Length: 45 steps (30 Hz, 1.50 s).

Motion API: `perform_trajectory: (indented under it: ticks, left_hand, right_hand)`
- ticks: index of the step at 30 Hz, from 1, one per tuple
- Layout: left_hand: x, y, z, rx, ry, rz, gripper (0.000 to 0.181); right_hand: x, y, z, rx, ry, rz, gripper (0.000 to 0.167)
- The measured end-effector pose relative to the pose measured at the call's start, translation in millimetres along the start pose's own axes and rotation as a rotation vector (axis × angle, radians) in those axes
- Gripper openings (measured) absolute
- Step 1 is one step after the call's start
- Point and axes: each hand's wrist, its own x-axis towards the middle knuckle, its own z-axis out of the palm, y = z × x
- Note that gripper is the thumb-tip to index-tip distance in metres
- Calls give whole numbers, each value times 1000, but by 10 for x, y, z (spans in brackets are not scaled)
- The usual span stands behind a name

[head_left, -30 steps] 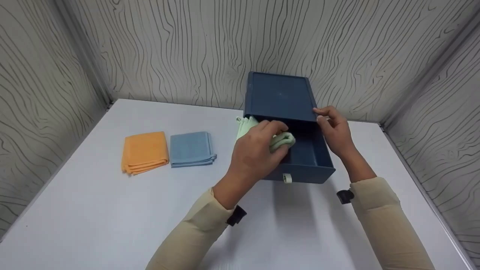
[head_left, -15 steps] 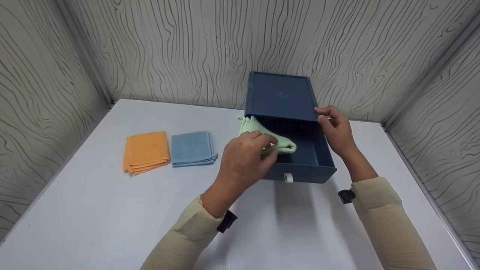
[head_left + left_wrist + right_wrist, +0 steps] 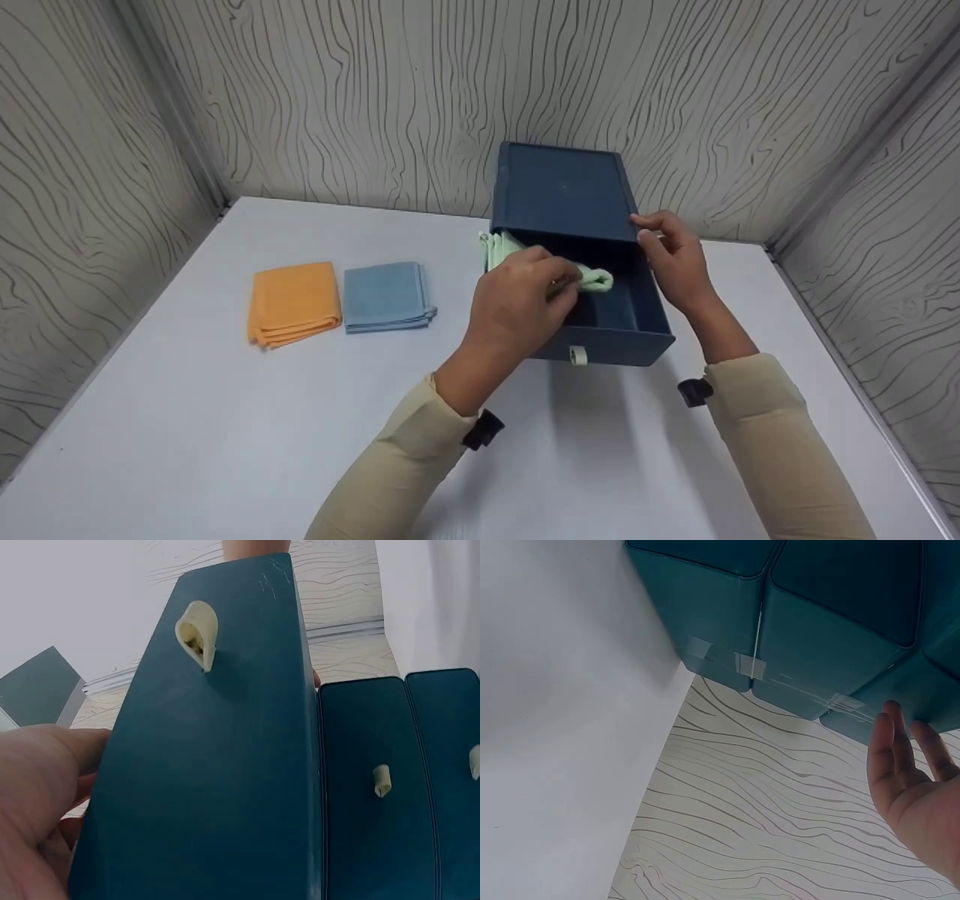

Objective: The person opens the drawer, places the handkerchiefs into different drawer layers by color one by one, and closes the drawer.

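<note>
A dark blue drawer unit [image 3: 562, 184] stands against the back wall, its top drawer [image 3: 615, 346] pulled out. Inside that drawer, toward its left, lies a folded light green cloth [image 3: 598, 280]. My left hand [image 3: 517, 300] reaches over the drawer front and pinches the cloth with curled fingers, which cover part of it. In the left wrist view, the drawer front [image 3: 202, 765] hides the cloth. My right hand [image 3: 675, 262] touches the unit's right side near the top front corner. Its fingers [image 3: 883, 735] look fairly straight against that side in the right wrist view.
To the left on the white table [image 3: 225, 420] lie a folded orange cloth [image 3: 294, 301] and a folded blue cloth [image 3: 386, 296]. Lower drawers [image 3: 367, 735] with pale pull loops are closed. Wood-patterned walls [image 3: 360, 97] enclose the back and sides.
My left hand drew back to the left, then moved right and farther in again. The green cloth's rolled end shifted right and back within the drawer. My right hand stayed on the unit's side.
</note>
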Motion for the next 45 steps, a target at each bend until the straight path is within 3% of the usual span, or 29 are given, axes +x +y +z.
perform_trajectory:
  ticks: [4,13,23,27,35,40,45]
  left_hand:
    - [39,32,30,-3,-14,9,9]
    - [103,66,71,7,-30,67,11]
    - [121,85,131,46,-102,9,10]
    - [122,79,133,51,-104,15,11]
    - [90,31,139,-31,-26,90,15]
    - [7,-7,112,-64,96,197,14]
    - [-153,2,63,-105,239,277,12]
  right_hand:
    - [0,-26,4,10,11,-17,24]
    - [-72,-347,9,20,-17,-7,26]
    - [-71,-373,-6,7,-28,11,26]
    - [-58,-365,-4,23,-20,-1,26]
    - [-72,-370,11,-18,-15,-10,28]
    - [-82,-361,24,-9,-15,5,29]
    - [-85,-342,25,18,-2,3,28]
